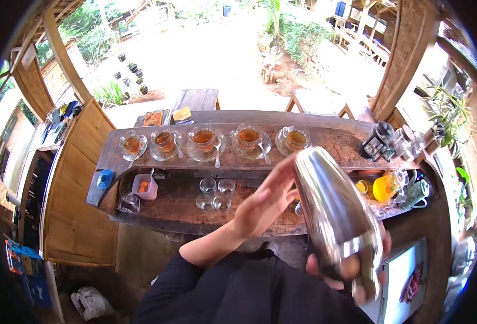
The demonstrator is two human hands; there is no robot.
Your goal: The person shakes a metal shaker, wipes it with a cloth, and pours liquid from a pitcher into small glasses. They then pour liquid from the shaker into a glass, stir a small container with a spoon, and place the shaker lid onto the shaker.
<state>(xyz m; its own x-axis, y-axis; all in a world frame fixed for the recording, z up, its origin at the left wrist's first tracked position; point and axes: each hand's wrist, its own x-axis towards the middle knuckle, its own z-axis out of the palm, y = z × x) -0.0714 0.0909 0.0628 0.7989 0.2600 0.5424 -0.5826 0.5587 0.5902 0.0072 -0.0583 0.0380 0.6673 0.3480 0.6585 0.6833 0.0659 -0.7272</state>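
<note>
A large shiny metal shaker (336, 205) is held tilted in front of my body, its narrower end up and to the left. My right hand (352, 270) wraps round its lower end, partly hidden behind the metal. Near the upper end is my left hand (268, 200), its palm turned to the shaker and its fingers stretched out behind the top. Beyond the hands, several glass cups of tea (203, 139) stand on saucers along the raised counter (325, 129), some with spoons. The cup of tea (296, 140) at the right end is closest to the shaker's top.
Small empty glasses (222, 202) and a pink container (145, 186) stand on the lower shelf (179, 208). At right are a yellow-filled pitcher (384, 188), a French press (379, 141) and glass jars (406, 141). A blue object (104, 179) lies at the left edge.
</note>
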